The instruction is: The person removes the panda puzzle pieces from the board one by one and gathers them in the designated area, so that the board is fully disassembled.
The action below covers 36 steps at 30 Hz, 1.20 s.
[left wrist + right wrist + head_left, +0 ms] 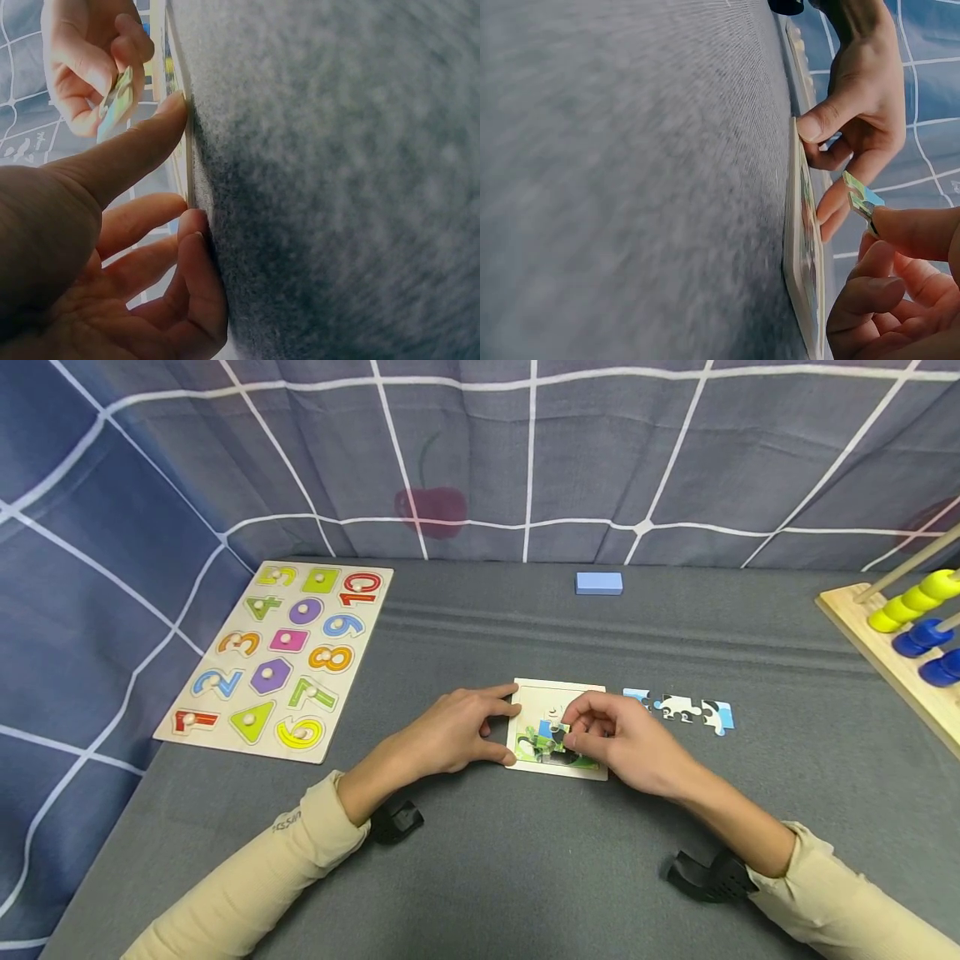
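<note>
— Any room around the puzzle tray (558,693)?
— Bare desk (525,860) lies in front of it and behind it, up to the blue block (598,582).
— And sideways?
— Loose puzzle pieces (686,710) lie just right; the number board (277,656) sits well left, the abacus (900,643) far right.

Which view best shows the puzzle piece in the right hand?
The right wrist view: the puzzle piece is pinched clear above the puzzle tray. In the left wrist view fingers partly cover it; in the head view it blends into the tray's picture.
</note>
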{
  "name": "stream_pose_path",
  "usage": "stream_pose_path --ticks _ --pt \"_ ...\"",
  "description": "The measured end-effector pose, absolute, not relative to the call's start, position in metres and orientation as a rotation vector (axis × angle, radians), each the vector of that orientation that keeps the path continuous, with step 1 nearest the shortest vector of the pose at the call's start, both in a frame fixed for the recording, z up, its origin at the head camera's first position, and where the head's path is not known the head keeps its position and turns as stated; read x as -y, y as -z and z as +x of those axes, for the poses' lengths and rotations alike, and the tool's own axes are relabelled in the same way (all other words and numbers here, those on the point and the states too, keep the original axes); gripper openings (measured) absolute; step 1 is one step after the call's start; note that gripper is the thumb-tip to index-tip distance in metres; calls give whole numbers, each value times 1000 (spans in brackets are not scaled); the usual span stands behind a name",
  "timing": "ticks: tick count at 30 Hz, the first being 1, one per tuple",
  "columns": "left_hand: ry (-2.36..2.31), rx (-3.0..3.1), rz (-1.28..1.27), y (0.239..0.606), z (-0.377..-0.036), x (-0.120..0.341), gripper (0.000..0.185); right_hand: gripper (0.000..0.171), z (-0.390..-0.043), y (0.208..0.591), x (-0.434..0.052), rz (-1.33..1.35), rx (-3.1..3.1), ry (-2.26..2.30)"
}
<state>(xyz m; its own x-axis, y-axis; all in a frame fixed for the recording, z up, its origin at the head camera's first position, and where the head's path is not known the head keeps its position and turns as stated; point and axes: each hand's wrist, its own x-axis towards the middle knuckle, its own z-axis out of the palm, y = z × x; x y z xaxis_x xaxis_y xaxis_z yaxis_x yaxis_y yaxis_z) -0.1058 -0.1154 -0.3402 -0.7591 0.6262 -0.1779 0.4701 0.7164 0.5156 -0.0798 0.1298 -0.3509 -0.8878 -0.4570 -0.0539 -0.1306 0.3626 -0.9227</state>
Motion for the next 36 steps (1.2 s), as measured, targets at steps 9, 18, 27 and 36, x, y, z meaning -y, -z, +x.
stream_pose_path --ticks 9,18,27,36 --pt "-635 -2591 861 341 -105 117 60 8 -73 352 -155 -439 -2353 1512" --pt "-629 -2596 866 342 -105 116 60 8 -68 356 -188 -404 -2443 1465" --pt "-629 -2600 869 340 -105 115 60 8 -65 358 -207 -406 -2582 1408" --pt "-633 -2595 883 342 -106 116 60 11 -68 358 -206 -423 -2747 1258"
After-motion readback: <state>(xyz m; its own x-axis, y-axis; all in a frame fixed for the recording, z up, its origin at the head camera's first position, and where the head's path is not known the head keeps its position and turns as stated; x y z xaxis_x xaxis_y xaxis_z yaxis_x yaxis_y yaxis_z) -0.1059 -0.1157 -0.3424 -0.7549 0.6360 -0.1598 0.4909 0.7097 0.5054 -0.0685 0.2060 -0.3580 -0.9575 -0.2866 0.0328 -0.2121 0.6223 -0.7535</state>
